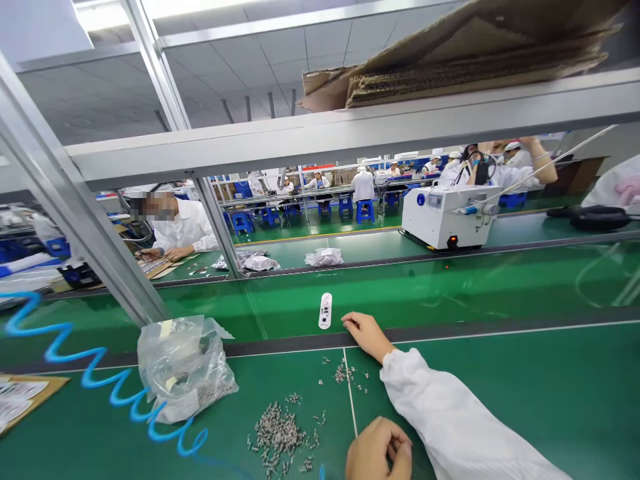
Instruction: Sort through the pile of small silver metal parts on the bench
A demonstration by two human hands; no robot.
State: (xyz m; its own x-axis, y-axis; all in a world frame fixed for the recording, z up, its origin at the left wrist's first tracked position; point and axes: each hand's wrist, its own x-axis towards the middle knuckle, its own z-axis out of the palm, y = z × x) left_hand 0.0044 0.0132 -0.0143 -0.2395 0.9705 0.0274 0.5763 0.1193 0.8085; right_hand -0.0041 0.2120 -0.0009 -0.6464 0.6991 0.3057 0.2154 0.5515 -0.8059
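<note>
My right hand [367,335] reaches over the dark edge of the green conveyor belt, fingers apart and slightly bent, with nothing seen in them. Just left of its fingertips, a white oblong flat piece [325,311] with dark markings lies on the belt, apart from the hand. My left hand [379,450] is at the bottom of the view, fingers curled in; whatever they may hold is hidden. Small metal parts [277,433] lie heaped to its left on the green table. A smaller scatter of metal parts [344,373] lies between the two hands.
A clear plastic bag [185,373] stands at left behind a coiled blue air hose [113,393]. A metal post [100,200] and a shelf with cardboard [450,80] frame the view. Across the belt are a white machine [445,217] and a co-worker [183,223].
</note>
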